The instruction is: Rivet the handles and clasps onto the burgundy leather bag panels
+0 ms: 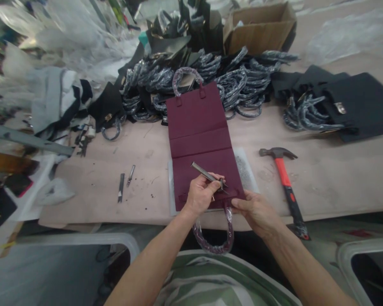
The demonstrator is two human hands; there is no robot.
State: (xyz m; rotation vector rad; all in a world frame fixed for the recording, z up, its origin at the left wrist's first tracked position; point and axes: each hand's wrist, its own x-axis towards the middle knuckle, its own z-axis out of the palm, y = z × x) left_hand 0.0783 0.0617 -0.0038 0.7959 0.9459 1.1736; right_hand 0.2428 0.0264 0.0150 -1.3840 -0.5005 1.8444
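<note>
A burgundy bag panel (198,119) lies spread flat, with folds across its middle and a plastic-wrapped handle at each end. My left hand (201,194) is closed around a slim grey metal tool (203,171), angled over the panel's near end. The tool's lower tip and a small dark piece show by the fingertips; what that piece is I cannot tell. With thumb on top and fingers beneath, my right hand (255,210) pinches the panel's near right corner. The near wrapped handle (214,246) hangs over the table edge between my wrists.
To the right lies a claw hammer (284,178) with a red and black grip. Two small metal tools (121,188) rest at the left. Black bags with wrapped handles (239,85) are heaped behind, near a cardboard box (261,32). More black bag pieces (360,104) lie right.
</note>
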